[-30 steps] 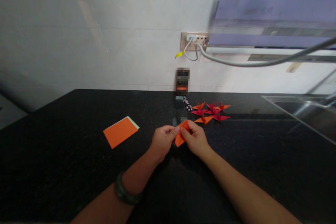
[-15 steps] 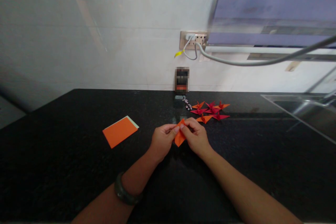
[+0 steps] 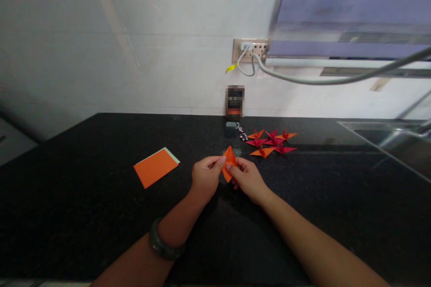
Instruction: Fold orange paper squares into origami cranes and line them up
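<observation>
Both my hands hold a small folded orange paper piece (image 3: pixel 230 159) just above the black counter (image 3: pixel 84 215). My left hand (image 3: pixel 206 176) pinches its left side with thumb and fingers closed. My right hand (image 3: pixel 246 177) pinches its lower right side, fingers closed too. The paper's point stands up between the two hands. A dark bangle (image 3: pixel 160 243) circles my left wrist.
A stack of orange and pale green paper sheets (image 3: pixel 156 167) lies left of my hands. Several folded orange and red paper cranes (image 3: pixel 271 142) sit behind my right hand. A blurred dark object (image 3: pixel 235 102) leans on the wall; a sink (image 3: pixel 397 143) is far right.
The orange paper has turned more upright between my fingers, and my right hand has shifted lower and slightly left on it. My left hand stays in place.
</observation>
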The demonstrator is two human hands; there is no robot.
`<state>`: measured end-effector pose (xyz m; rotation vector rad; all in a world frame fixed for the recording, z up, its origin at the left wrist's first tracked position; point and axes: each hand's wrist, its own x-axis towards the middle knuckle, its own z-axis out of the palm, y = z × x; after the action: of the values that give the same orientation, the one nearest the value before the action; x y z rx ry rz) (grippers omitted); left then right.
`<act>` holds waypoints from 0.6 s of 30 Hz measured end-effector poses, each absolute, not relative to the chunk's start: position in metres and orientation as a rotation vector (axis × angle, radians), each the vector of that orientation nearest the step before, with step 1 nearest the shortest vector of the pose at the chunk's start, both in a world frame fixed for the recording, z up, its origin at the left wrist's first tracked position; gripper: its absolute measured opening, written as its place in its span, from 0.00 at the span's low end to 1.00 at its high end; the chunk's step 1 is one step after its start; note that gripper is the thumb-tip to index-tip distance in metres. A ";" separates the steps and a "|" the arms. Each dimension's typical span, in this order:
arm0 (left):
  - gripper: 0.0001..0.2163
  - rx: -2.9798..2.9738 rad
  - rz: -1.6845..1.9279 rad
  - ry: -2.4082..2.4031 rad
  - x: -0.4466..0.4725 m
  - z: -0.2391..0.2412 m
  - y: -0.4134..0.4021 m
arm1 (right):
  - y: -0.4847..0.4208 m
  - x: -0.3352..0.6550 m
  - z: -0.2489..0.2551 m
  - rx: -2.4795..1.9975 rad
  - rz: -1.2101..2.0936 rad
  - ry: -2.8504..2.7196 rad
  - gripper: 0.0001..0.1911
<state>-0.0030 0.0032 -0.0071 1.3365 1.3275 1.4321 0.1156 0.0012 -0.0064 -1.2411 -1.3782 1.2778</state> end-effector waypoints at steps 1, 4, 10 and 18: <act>0.09 1.360 1.430 1.335 -0.003 -0.007 0.003 | 0.001 0.115 -0.006 -1.243 1.293 -1.355 0.09; 0.09 1.412 1.434 1.345 -0.004 -0.007 0.002 | -0.001 0.113 -0.005 -1.236 1.357 -1.301 0.08; 0.09 1.405 1.478 1.385 -0.004 -0.003 -0.001 | -0.006 0.110 -0.004 -1.141 1.478 -1.239 0.06; 0.08 1.263 1.512 1.382 -0.001 -0.001 0.000 | -0.008 0.106 -0.003 -1.022 1.551 -1.179 0.10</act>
<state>-0.0011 -0.0001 -0.0009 1.2625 1.3822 1.5118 0.1064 -0.0077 -0.0034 -1.0220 -1.1793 1.5510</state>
